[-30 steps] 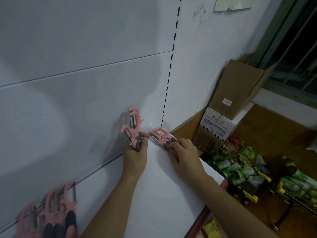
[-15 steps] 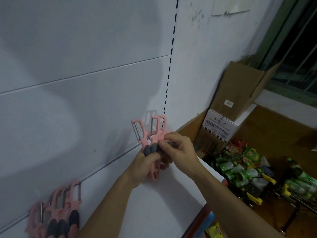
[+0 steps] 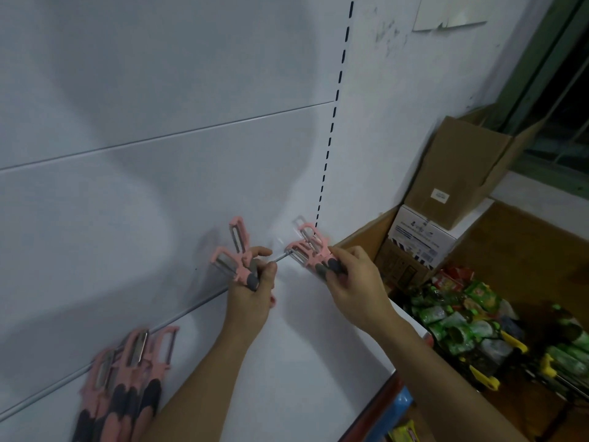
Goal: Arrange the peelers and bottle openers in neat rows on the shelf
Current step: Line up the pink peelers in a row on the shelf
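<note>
At the far right of the white metal shelf (image 3: 287,362), your left hand (image 3: 251,291) curls its fingers round two pink grey-handled plastic peelers (image 3: 234,260); your right hand (image 3: 353,282) grips a second pink bunch (image 3: 307,250) just beside.

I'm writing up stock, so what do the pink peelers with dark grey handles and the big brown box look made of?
Pink peelers with dark grey handles: matte moulded plastic by the look; grips duller, perhaps rubbery; blades glint, likely steel. Big brown box: plain matte cardboard, shown by its folded flaps and creased edges.
</note>
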`<state>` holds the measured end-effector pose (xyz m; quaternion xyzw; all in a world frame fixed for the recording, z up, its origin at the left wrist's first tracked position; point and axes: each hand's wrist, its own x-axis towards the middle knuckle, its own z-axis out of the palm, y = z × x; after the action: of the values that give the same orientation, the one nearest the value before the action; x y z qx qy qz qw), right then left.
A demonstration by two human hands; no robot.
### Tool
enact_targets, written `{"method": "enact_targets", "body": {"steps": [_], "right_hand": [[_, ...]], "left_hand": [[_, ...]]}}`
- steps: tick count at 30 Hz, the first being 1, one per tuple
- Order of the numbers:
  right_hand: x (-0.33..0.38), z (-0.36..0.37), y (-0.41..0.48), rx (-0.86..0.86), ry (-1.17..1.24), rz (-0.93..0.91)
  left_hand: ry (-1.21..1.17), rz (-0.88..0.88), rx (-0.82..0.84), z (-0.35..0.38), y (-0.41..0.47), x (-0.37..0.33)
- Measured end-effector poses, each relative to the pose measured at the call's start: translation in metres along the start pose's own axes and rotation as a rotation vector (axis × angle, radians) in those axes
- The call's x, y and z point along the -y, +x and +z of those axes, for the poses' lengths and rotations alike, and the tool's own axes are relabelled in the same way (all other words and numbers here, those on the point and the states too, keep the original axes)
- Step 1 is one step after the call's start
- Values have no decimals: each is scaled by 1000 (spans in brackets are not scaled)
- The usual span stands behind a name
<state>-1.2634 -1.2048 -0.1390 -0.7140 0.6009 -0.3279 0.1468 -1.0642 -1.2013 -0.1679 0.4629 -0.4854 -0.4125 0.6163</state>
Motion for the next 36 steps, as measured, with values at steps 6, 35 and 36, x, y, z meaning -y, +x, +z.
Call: {"method": "enact_targets", "body": {"steps": [6,35,36], "right_hand": [[5,0,-4,-155,-28,-108],[12,24,-2,-203,-18,-114],[19,21,0,-193,90,-136]], "left_hand": [[-52,-23,-88,-2,-1,1],[-121,-29,169,3,1,11],[-91,-5,199,4,1,11]]}}
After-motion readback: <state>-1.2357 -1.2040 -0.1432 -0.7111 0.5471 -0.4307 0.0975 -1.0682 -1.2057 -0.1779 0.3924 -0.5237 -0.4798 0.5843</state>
